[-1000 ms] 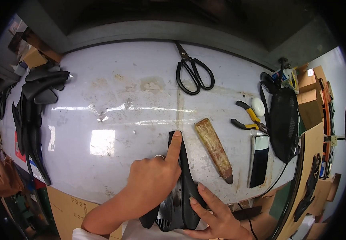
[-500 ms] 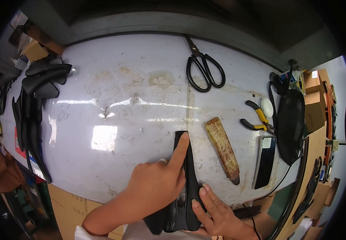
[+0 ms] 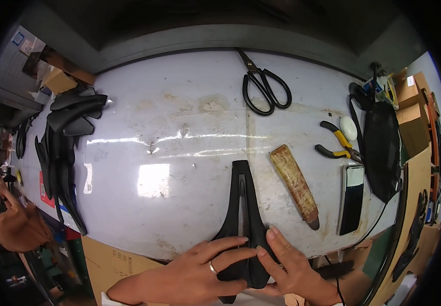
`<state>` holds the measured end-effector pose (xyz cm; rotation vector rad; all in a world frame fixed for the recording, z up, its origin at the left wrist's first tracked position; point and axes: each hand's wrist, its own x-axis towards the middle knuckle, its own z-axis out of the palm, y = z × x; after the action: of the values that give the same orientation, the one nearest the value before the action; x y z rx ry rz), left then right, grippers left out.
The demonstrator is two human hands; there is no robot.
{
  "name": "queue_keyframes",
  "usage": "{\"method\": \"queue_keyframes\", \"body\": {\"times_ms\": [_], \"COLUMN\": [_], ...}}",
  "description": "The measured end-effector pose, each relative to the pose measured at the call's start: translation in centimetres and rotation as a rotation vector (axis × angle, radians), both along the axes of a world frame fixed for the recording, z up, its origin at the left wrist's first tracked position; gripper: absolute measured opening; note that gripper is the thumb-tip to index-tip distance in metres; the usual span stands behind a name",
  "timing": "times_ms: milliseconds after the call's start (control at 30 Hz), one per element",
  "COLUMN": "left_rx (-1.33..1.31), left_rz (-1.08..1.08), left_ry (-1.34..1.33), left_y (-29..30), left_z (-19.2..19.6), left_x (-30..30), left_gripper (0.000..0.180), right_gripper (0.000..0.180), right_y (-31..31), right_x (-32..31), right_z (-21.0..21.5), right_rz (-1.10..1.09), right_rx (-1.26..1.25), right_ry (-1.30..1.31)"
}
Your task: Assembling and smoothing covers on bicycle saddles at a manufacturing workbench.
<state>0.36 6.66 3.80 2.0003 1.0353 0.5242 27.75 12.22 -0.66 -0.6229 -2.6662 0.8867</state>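
Head view of a bench and two hands at work. At the far left, a co-worker [image 3: 21,227] in brown-orange clothing; next, in the left part of the frame, a pile of black moulded parts [image 3: 60,143] on the white tabletop [image 3: 128,84], with a cardboard sheet [image 3: 111,262] below. At lower centre, the left hand [image 3: 213,270], ringed, lies across the lower part of a forked black piece [image 3: 257,219], fingers spread. The piece points up the frame, its narrow end on the tabletop, with a long central slot. Above it, at upper centre, black-handled scissors [image 3: 269,92]. The right hand [image 3: 289,265] touches the piece's lower right side, two fingers parted; whether it pinches cannot be told. Farther right, a yellow-brown wrapped tool [image 3: 294,183] lies aslant, dark tip downward; then yellow-and-black pliers [image 3: 342,140], a white oval object [image 3: 348,128], a phone [image 3: 352,204], a black mesh pouch [image 3: 382,148] and cardboard boxes [image 3: 415,127].
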Motion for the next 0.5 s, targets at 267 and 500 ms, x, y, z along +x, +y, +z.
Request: {"method": "queue_keyframes", "body": {"times_ms": [267,500], "left_rx": [0.235,-0.256], "left_rz": [-0.039,0.538], "left_ry": [-0.25,-0.149], "left_y": [-0.7,-4.9], "left_z": [-0.6,-1.2], "left_x": [-0.6,1.3], "left_gripper": [0.077,0.088], "right_gripper": [0.076,0.074], "right_y": [0.1,-0.2], "right_x": [-0.2,-0.3], "right_z": [-0.4,-0.3], "right_rz": [-0.022,-0.035], "right_rx": [0.0,0.02], "right_ry": [0.056,0.04]}}
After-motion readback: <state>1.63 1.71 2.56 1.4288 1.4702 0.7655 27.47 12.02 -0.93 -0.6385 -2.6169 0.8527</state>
